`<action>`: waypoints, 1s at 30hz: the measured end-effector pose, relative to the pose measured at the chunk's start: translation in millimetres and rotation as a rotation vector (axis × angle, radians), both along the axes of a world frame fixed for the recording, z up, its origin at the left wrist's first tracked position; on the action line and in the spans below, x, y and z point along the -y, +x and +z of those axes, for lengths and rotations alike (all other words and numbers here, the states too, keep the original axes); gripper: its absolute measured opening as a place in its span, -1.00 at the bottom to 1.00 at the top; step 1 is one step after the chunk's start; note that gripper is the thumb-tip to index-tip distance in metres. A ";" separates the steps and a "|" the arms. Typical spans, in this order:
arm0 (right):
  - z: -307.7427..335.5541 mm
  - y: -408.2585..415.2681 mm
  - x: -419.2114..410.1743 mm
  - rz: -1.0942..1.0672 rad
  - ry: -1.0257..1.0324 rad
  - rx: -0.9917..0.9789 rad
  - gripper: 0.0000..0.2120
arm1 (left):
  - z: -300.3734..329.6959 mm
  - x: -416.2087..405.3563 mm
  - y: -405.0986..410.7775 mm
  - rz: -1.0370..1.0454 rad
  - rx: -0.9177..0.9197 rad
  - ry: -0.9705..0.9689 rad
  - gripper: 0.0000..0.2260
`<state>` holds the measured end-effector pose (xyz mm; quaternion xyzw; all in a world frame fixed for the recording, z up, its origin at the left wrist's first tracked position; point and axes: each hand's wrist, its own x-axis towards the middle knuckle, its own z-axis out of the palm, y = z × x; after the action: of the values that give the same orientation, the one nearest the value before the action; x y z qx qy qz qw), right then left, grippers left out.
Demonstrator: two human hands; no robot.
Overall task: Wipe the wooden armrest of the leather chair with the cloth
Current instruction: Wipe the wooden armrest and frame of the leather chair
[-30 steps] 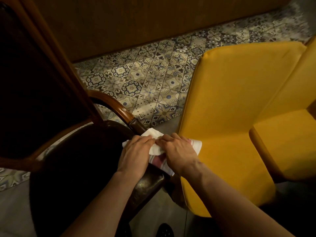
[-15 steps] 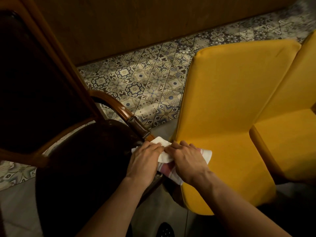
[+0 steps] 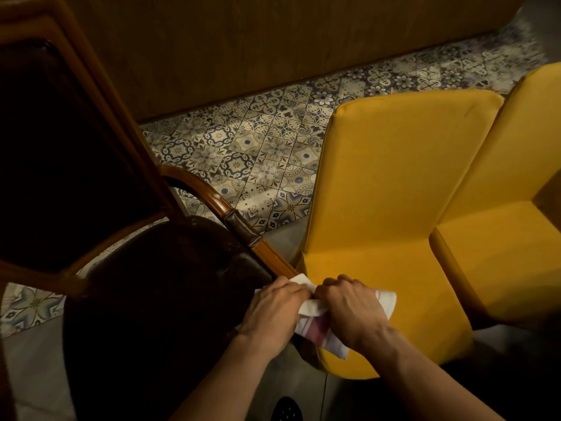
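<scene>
A dark leather chair (image 3: 158, 299) with a wooden frame fills the left. Its curved wooden armrest (image 3: 267, 253) runs from the backrest down toward me, with a dark leather pad partway along it. A white cloth (image 3: 312, 308) with reddish stripes is wrapped over the armrest's near end. My left hand (image 3: 273, 308) grips the cloth from the seat side. My right hand (image 3: 352, 308) grips it from the outer side, fingertips nearly meeting the left. The armrest's front end is hidden under cloth and hands.
A yellow upholstered chair (image 3: 394, 208) stands close on the right of the armrest, with a second yellow chair (image 3: 516, 238) beyond it. Patterned floor tiles (image 3: 258, 147) lie behind, below a wooden wall panel (image 3: 273, 41).
Both hands have slid the cloth along the armrest toward its near end, past the leather pad, uncovering more bare wood behind them.
</scene>
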<state>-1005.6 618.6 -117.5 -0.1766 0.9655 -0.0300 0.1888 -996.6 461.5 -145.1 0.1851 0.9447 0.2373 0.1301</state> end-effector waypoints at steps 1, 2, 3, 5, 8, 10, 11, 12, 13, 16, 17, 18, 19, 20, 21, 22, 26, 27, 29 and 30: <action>4.6 1.7 -2.8 0.007 -0.002 0.009 -0.78 | 3.1 -1.0 2.1 -0.004 0.008 0.008 -0.74; 9.3 2.4 -5.5 0.013 -0.008 0.006 -0.77 | 6.7 -1.6 3.2 -0.004 0.012 0.019 -0.74; 15.0 2.3 -8.0 0.017 -0.013 -0.005 -0.76 | 11.5 -1.9 3.2 -0.003 0.012 0.033 -0.73; 29.6 -1.8 -11.2 0.015 -0.030 -0.040 -0.73 | 24.1 -1.4 -2.1 -0.011 -0.010 0.057 -0.69; 51.2 -13.9 -11.0 0.016 -0.059 -0.111 -0.69 | 45.8 4.0 -18.1 -0.020 -0.098 0.048 -0.60; 62.3 -22.8 -6.0 0.013 -0.086 -0.168 -0.68 | 58.5 10.3 -30.6 -0.021 -0.150 0.033 -0.57; 65.9 -26.5 -1.9 0.015 -0.099 -0.192 -0.68 | 63.7 14.7 -35.8 -0.018 -0.167 0.024 -0.57; 68.6 -30.3 3.2 0.018 -0.112 -0.213 -0.67 | 68.0 20.3 -40.2 -0.007 -0.179 0.019 -0.57; 70.5 -34.2 8.9 0.022 -0.119 -0.232 -0.67 | 71.3 26.8 -44.2 0.009 -0.188 0.020 -0.58; 74.1 -50.1 31.2 0.055 -0.130 -0.279 -0.65 | 75.6 51.0 -54.4 0.062 -0.203 0.014 -0.54; 74.6 -56.5 39.7 0.069 -0.133 -0.289 -0.64 | 75.4 59.5 -57.6 0.078 -0.204 0.010 -0.52; 74.4 -63.8 48.6 0.082 -0.139 -0.295 -0.64 | 74.4 68.6 -61.3 0.098 -0.205 0.011 -0.51; 73.7 -71.8 57.6 0.094 -0.147 -0.295 -0.63 | 73.3 77.5 -65.7 0.121 -0.208 0.012 -0.50; 72.9 -79.3 65.9 0.104 -0.156 -0.290 -0.62 | 72.3 85.5 -70.2 0.143 -0.210 0.012 -0.49; 71.2 -86.9 74.6 0.111 -0.164 -0.283 -0.61 | 70.6 93.9 -75.5 0.161 -0.211 0.011 -0.49; 68.5 -95.5 83.6 0.112 -0.173 -0.280 -0.60 | 67.7 102.7 -81.9 0.174 -0.212 0.008 -0.50; 53.7 -130.6 117.4 0.109 -0.203 -0.266 -0.62 | 50.3 136.0 -113.3 0.214 -0.225 0.022 -0.54; 48.6 -139.7 125.2 0.112 -0.204 -0.262 -0.62 | 45.0 143.6 -122.2 0.217 -0.227 0.029 -0.55; 35.9 -158.0 139.1 0.110 -0.196 -0.255 -0.62 | 33.2 157.2 -140.7 0.217 -0.225 0.035 -0.56; 28.8 -166.6 144.5 0.103 -0.196 -0.249 -0.61 | 26.9 162.8 -149.9 0.215 -0.220 0.035 -0.56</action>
<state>-1172.1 474.1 -88.7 -0.2457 0.9636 -0.0923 0.0507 -1146.5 298.7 -118.1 0.1100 0.9633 0.2446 -0.0038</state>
